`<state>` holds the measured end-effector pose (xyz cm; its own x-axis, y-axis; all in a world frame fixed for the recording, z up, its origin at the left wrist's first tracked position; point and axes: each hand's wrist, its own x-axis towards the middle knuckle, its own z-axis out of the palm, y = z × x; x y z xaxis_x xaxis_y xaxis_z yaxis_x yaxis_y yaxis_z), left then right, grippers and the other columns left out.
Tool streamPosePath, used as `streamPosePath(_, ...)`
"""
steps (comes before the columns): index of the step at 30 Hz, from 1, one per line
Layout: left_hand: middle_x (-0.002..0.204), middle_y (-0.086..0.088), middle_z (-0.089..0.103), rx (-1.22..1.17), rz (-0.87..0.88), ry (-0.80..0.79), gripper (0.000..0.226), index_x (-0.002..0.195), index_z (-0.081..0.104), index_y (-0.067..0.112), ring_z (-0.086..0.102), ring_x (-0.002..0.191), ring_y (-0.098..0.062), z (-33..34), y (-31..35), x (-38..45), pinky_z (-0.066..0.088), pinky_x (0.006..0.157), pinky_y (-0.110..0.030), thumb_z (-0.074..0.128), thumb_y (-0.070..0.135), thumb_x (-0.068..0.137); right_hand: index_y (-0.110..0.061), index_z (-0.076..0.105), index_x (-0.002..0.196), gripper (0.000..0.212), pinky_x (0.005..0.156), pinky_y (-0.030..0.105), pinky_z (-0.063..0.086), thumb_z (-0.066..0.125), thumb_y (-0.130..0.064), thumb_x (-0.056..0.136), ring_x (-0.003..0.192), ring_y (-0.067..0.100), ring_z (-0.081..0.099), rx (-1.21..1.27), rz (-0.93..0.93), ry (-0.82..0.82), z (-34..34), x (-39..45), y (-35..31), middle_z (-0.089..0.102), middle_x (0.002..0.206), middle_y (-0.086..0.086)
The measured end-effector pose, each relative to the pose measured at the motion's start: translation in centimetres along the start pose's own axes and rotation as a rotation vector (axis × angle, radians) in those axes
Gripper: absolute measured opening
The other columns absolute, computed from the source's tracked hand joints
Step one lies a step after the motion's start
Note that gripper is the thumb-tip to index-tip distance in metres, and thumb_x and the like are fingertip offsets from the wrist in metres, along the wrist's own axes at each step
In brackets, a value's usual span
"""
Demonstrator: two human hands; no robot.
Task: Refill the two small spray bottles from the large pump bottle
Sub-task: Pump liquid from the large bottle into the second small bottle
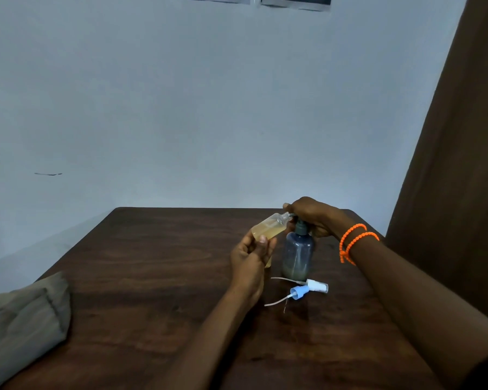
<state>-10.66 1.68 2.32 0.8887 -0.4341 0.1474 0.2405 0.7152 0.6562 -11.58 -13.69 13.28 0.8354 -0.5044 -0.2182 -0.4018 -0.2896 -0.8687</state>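
Note:
The large pump bottle (298, 253), translucent grey-blue with a dark pump, stands upright on the dark wooden table (158, 277). My right hand (313, 216) covers its pump head from above. My left hand (251, 253) holds a small clear bottle (271, 228) tilted, its open neck touching the pump spout; yellowish liquid sits inside. A second small bottle (268, 262) with yellowish liquid is mostly hidden behind my left hand. Two spray tops with dip tubes, one white (317, 286) and one blue (298, 293), lie on the table in front of the pump bottle.
A folded khaki cloth (23, 319) lies at the table's left front corner. A pale wall stands behind the table and a brown curtain (457, 164) hangs at the right. Orange bead bracelets (352, 243) ring my right wrist.

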Motion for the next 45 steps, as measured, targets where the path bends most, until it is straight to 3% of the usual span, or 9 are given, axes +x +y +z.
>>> streamPosePath(2, 0.117, -0.013, 0.072, -0.003, 0.006, 0.008, 0.027, 0.125, 0.063, 0.0, 0.071, 0.105, -0.017, 0.0, -0.1, 0.0, 0.057, 0.094, -0.027, 0.053, -0.002, 0.099, -0.007, 0.054, 0.09, 0.017, 0.071, 0.037, 0.046, 0.049, -0.019, 0.102, 0.063, 0.019, 0.05, 0.065, -0.006, 0.005, 0.3, 0.4, 0.6, 0.049, 0.072, 0.008)
streamPosePath(4, 0.118, -0.013, 0.072, 0.0, 0.005, 0.007, 0.028, 0.126, 0.063, 0.0, 0.071, 0.104, -0.016, 0.1, 0.0, -0.1, 0.057, 0.095, -0.027, 0.053, -0.002, 0.1, -0.007, 0.056, 0.09, 0.018, 0.068, 0.035, 0.046, 0.05, -0.02, 0.101, 0.067, 0.019, 0.049, 0.067, -0.018, 0.019, 0.3, 0.2, 0.8, 0.05, 0.075, 0.008)
streamPosePath(10, 0.117, -0.013, 0.073, -0.01, 0.001, 0.008, 0.026, 0.123, 0.064, 0.001, 0.071, 0.106, -0.019, 0.0, -0.1, -0.1, 0.058, 0.09, -0.026, 0.053, -0.002, 0.099, -0.012, 0.054, 0.077, 0.045, 0.076, 0.046, 0.045, 0.049, -0.051, 0.097, 0.082, 0.031, 0.055, -0.062, 0.04, 0.0, -0.6, 0.1, 0.1, 0.058, 0.081, 0.012)
streamPosePath(15, 0.118, -0.014, 0.072, -0.011, 0.015, 0.042, 0.025, 0.121, 0.065, 0.001, 0.069, 0.108, -0.022, -0.1, -0.1, 0.1, 0.058, 0.093, -0.028, 0.053, -0.002, 0.099, -0.009, 0.053, 0.085, 0.022, 0.078, 0.038, 0.044, 0.046, -0.02, 0.103, 0.068, 0.022, 0.049, 0.138, 0.005, -0.02, 0.2, 0.8, 1.0, 0.048, 0.07, 0.007)
streamPosePath(27, 0.115, -0.012, 0.074, -0.01, 0.009, 0.028, 0.023, 0.118, 0.067, 0.004, 0.07, 0.108, -0.022, -0.1, 0.0, -0.1, 0.057, 0.095, -0.029, 0.054, -0.002, 0.099, -0.012, 0.054, 0.083, 0.026, 0.061, 0.029, 0.041, 0.05, -0.027, 0.104, 0.067, 0.017, 0.045, 0.012, -0.012, 0.032, -0.1, 0.5, 0.6, 0.05, 0.077, 0.005)
streamPosePath(31, 0.119, -0.014, 0.072, 0.005, -0.005, 0.028, 0.029, 0.126, 0.062, 0.0, 0.071, 0.105, -0.02, -0.1, 0.0, 0.0, 0.057, 0.095, -0.029, 0.053, -0.002, 0.099, -0.011, 0.056, 0.084, 0.032, 0.077, 0.043, 0.046, 0.054, -0.039, 0.1, 0.085, 0.027, 0.05, -0.017, 0.032, -0.007, -0.4, 1.1, 0.7, 0.052, 0.085, 0.009)
streamPosePath(34, 0.123, -0.017, 0.07, -0.01, -0.018, 0.026, 0.031, 0.13, 0.06, -0.002, 0.071, 0.106, -0.02, -0.1, -0.2, 0.0, 0.058, 0.094, -0.027, 0.053, -0.002, 0.099, -0.012, 0.054, 0.078, 0.041, 0.074, 0.054, 0.045, 0.052, -0.048, 0.098, 0.084, 0.032, 0.051, -0.104, 0.079, -0.032, -0.9, 0.8, 0.2, 0.054, 0.088, 0.013)
streamPosePath(40, 0.116, -0.013, 0.072, -0.034, -0.005, 0.04, 0.027, 0.124, 0.063, 0.0, 0.072, 0.101, -0.018, -0.3, -0.2, 0.4, 0.059, 0.09, -0.025, 0.053, -0.002, 0.099, -0.011, 0.054, 0.083, 0.024, 0.07, 0.033, 0.041, 0.048, -0.022, 0.103, 0.066, 0.017, 0.043, 0.077, 0.006, -0.007, 0.1, 1.0, 1.1, 0.049, 0.07, 0.006)
streamPosePath(45, 0.113, -0.012, 0.073, -0.037, 0.008, 0.04, 0.026, 0.123, 0.063, -0.001, 0.074, 0.096, -0.016, -0.1, 0.1, 0.2, 0.059, 0.087, -0.024, 0.052, -0.003, 0.099, -0.012, 0.058, 0.084, 0.021, 0.063, 0.032, 0.038, 0.047, -0.017, 0.101, 0.064, 0.017, 0.042, 0.082, -0.024, 0.006, -0.1, 0.7, 1.1, 0.048, 0.07, 0.006)
